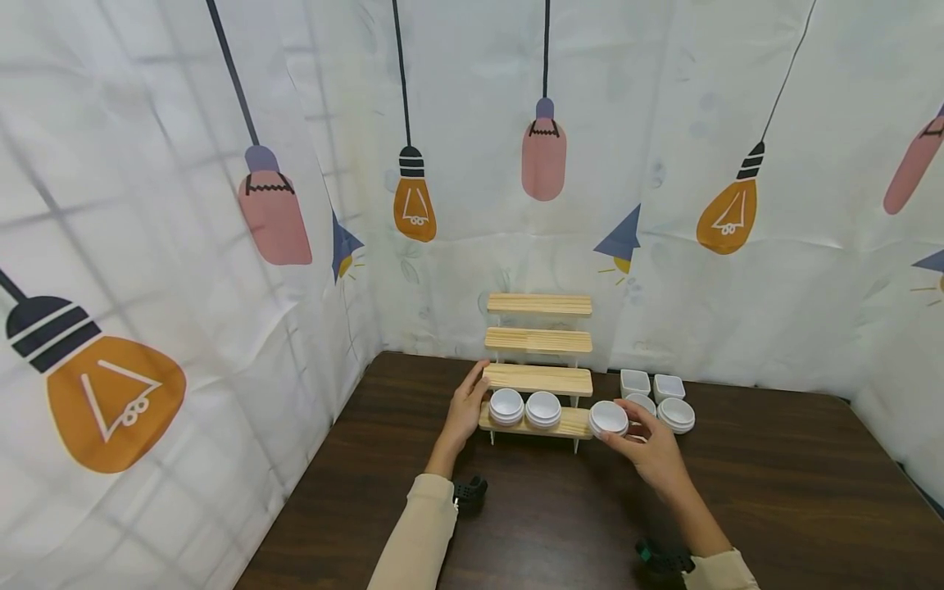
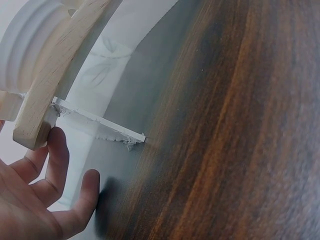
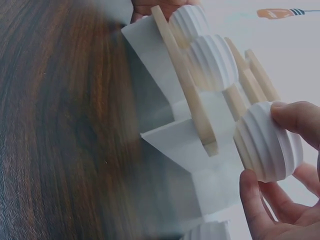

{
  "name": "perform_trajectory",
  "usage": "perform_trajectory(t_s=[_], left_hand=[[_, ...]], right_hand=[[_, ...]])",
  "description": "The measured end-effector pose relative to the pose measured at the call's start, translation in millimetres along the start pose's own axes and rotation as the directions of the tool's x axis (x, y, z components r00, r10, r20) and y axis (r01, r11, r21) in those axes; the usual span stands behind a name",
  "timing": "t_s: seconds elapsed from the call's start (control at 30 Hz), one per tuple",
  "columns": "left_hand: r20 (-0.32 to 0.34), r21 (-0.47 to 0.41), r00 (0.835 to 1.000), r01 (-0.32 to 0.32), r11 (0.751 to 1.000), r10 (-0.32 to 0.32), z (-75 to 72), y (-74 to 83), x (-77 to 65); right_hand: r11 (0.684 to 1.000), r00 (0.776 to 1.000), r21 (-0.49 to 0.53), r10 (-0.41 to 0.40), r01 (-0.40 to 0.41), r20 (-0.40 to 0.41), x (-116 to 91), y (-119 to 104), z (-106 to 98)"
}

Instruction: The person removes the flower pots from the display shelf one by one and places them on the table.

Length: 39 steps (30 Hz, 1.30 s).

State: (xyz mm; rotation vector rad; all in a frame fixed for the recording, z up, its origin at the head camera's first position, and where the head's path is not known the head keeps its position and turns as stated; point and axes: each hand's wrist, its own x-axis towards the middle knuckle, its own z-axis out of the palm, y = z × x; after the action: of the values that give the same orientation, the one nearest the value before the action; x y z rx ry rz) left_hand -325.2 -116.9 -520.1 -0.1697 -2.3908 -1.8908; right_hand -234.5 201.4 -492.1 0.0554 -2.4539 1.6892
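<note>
Left sleeve (image 1: pixel 418 537): extended above the table (image 1: pixel 560 524).
Left hand (image 1: pixel 465 406): fingers slightly bent, nothing gripped; bottom shelf (image 1: pixel 572 422) touched at its left end.
Right hand (image 1: pixel 652 447): white bowl (image 1: pixel 608 417) gripped between thumb and fingers, held just beside the shelf's right end.
Seated bowls (image 1: pixel 543 408): two, placed side by side on the bottom shelf.
Risk: a seated bowl may be knocked if the gripped one is swung too far inward; tipping may be caused by setting it over the shelf's edge.
</note>
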Motion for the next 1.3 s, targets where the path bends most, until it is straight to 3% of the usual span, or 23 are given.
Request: perform_trajectory(t_s=[0.3,0.4,0.97,1.3], left_hand=[[0.008,-0.014,1.0,-0.025,1.0,0.025,-0.4,4.9,-2.7],[0.002,-0.015,1.0,-0.018,1.0,0.018,0.8,-0.8,-0.2],[0.008,-0.028,1.0,-0.011,1.0,0.011,0.4,1.1,-1.3],[0.006,-0.028,1.0,-0.013,1.0,0.013,0.3,1.4,-1.6]], right_hand=[[0.999,1.0,0.028,0.021,-0.021,-0.001,-2.8,3.2,-12.1],[0.999,1.0,0.026,0.023,-0.023,-0.007,-3.6,3.5,-15.5],[0.999,0.999,-0.031,0.017,-0.018,-0.039,-11.0,8.4,-35.9],[0.999,0.998,-0.007,0.034,-0.034,-0.062,-12.7,14.1,-44.8]])
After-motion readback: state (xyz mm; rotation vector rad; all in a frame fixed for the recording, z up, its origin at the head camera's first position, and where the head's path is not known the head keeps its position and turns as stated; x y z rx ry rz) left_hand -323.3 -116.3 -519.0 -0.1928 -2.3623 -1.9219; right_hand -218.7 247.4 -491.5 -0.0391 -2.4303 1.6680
